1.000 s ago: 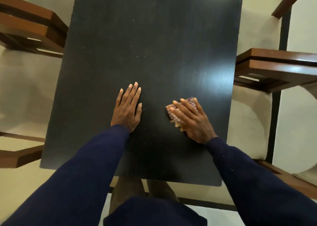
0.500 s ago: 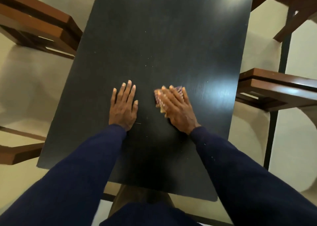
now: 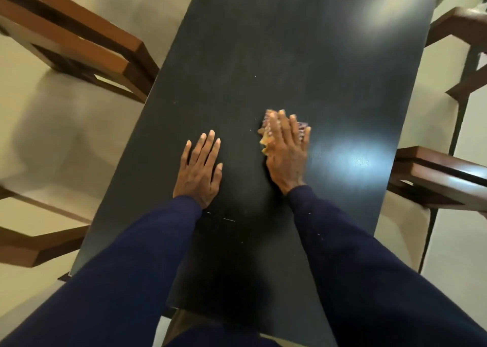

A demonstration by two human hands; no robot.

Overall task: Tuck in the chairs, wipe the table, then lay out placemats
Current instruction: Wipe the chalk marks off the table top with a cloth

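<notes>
The right hand (image 3: 287, 149), grip flat on the cloth (image 3: 265, 137), has swept farther up the desk (image 3: 290, 56) as wiping continues, the left hand (image 3: 200, 170) braced, grip spread wide.

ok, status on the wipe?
Left hand flat on black rectangular table. Right hand pressing crumpled orange-and-purple cloth down. Few pale specks ahead.

Right hand (image 3: 287, 149) presses cloth (image 3: 266, 138) on table (image 3: 303, 56); left hand (image 3: 199, 170) flat.
</notes>
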